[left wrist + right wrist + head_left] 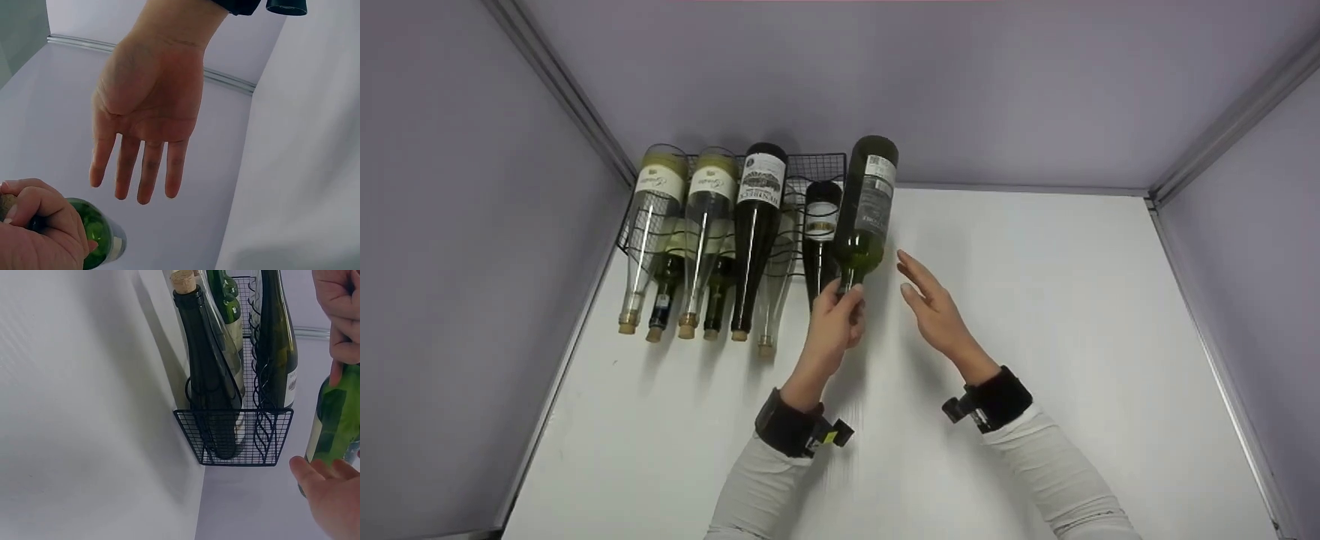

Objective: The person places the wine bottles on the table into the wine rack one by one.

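Note:
A green wine bottle (870, 195) with a dark and white label is gripped by its neck in my left hand (831, 330). Its base points away, toward the back wall, and it hangs beside the right end of a black wire wine rack (817, 166). To the right of the bottle, my right hand (941, 319) has its fingers extended and holds nothing. The left wrist view shows that right palm (157, 107) facing the camera, and the cork end of the bottle (98, 233) in the left fist. Whether the right fingertips touch the glass cannot be told from the right wrist view.
Several corked bottles lie in two tiers in the rack, necks toward me, including a dark bottle (757, 225) on top and another dark bottle (820, 217) at the lower right. The rack stands on a white table (1035, 300) by the grey back wall (960, 90).

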`<action>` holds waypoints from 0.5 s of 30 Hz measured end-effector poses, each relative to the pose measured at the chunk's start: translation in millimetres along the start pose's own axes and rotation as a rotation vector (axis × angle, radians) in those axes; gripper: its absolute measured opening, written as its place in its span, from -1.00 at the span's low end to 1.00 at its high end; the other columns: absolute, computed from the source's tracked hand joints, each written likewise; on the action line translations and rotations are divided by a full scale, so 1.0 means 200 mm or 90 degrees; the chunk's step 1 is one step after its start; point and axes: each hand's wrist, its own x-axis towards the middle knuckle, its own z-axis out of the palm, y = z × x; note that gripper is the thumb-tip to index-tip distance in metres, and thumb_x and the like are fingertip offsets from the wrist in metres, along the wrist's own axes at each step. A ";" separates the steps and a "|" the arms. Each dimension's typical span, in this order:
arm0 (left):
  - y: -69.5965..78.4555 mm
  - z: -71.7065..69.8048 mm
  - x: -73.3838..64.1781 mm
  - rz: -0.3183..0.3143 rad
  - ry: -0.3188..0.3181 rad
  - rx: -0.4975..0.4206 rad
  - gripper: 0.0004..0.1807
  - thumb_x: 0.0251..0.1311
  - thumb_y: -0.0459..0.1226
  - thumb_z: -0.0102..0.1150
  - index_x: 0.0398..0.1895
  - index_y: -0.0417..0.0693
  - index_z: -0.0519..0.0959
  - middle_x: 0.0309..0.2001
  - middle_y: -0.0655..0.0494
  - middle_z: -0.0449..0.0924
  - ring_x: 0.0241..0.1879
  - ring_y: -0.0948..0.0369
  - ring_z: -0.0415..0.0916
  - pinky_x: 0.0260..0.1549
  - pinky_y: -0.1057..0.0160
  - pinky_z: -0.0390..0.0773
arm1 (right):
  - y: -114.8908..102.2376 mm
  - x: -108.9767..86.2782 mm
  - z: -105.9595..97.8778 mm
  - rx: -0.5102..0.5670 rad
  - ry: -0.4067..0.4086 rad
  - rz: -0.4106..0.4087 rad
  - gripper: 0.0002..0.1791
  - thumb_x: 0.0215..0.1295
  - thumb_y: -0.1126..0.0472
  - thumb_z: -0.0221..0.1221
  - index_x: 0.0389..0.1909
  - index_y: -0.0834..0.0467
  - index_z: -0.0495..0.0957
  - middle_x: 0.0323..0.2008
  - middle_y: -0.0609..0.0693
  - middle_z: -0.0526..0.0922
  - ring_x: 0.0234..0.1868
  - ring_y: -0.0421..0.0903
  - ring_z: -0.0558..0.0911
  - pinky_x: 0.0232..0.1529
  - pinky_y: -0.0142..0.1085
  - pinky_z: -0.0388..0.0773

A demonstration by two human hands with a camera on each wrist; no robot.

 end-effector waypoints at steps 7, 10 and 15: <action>0.04 -0.04 0.00 0.011 0.046 -0.021 -0.83 0.49 -0.22 -0.04 -0.16 -0.17 0.32 -0.48 0.08 0.33 -0.76 0.35 0.10 -0.80 0.41 0.10 | 0.00 0.00 0.00 0.002 -0.011 0.000 -0.47 0.56 0.35 -0.13 0.47 0.38 0.06 0.47 0.28 0.09 0.44 0.18 0.17 0.36 0.04 0.18; 0.06 -0.06 0.01 0.014 0.065 -0.025 -0.82 0.49 -0.23 -0.05 -0.16 -0.20 0.34 -0.48 0.07 0.33 -0.76 0.34 0.11 -0.79 0.42 0.10 | 0.02 0.01 0.00 -0.004 -0.012 0.009 -0.47 0.57 0.33 -0.15 0.48 0.36 0.06 0.47 0.27 0.10 0.44 0.16 0.17 0.37 0.02 0.16; 0.09 -0.08 0.02 0.024 0.090 -0.010 -0.82 0.50 -0.26 -0.08 -0.19 -0.24 0.34 -0.51 0.07 0.32 -0.76 0.34 0.14 -0.80 0.42 0.11 | 0.16 0.04 0.02 0.000 -0.005 0.011 -0.47 0.59 0.27 -0.15 0.49 0.27 0.09 0.48 0.19 0.11 0.45 0.10 0.18 0.39 0.00 0.13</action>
